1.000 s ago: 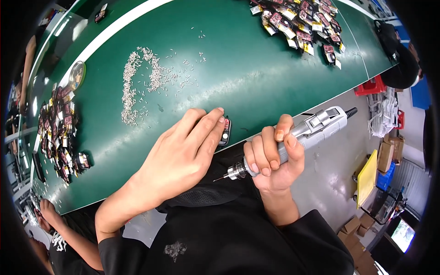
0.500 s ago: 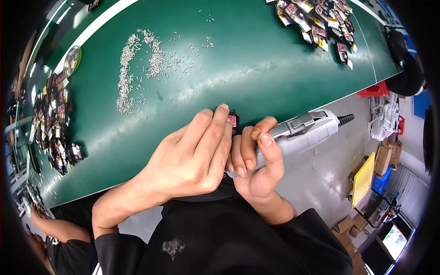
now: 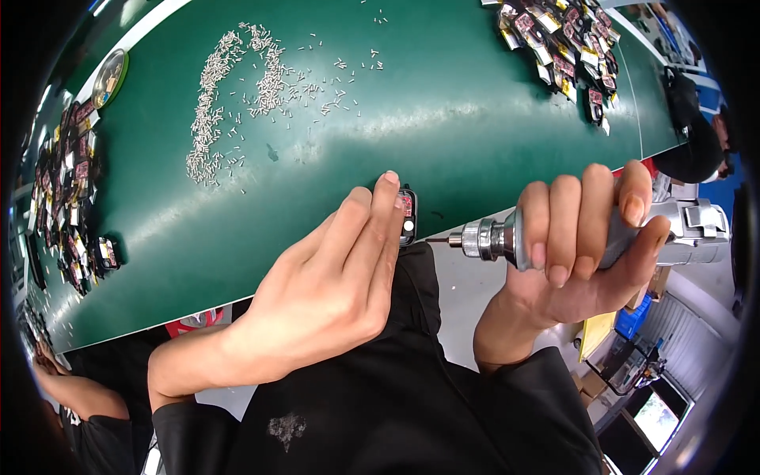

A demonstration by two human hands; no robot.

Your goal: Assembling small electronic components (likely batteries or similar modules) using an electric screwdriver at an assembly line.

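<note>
At the near edge of a green table [image 3: 332, 150] lies a small black device [image 3: 408, 227] with a red circuit board and a white round spot. My left hand [image 3: 328, 281] holds it from the left, fingers straight and pressed together along its side; the thumb is hidden. To the right, my right hand [image 3: 582, 237] is wrapped round a silver-grey electric screwdriver [image 3: 484, 240]. Its thin bit points left at the device, with a gap between them. Beyond my left hand, small silver screws [image 3: 207, 103] are spread in a curved band.
Heaps of similar black devices with red boards lie at the left [image 3: 71, 198] and far right [image 3: 562, 47]. A round container [image 3: 110, 77] stands at the far left. Another person's forearm [image 3: 79, 392] shows at lower left. Off the table's right edge, a yellow panel [image 3: 595, 332] stands near boxes.
My right hand has moved right with the screwdriver, which has swung round so its bit points left. The device is now less covered. My left hand stays beside it; the view has shifted slightly.
</note>
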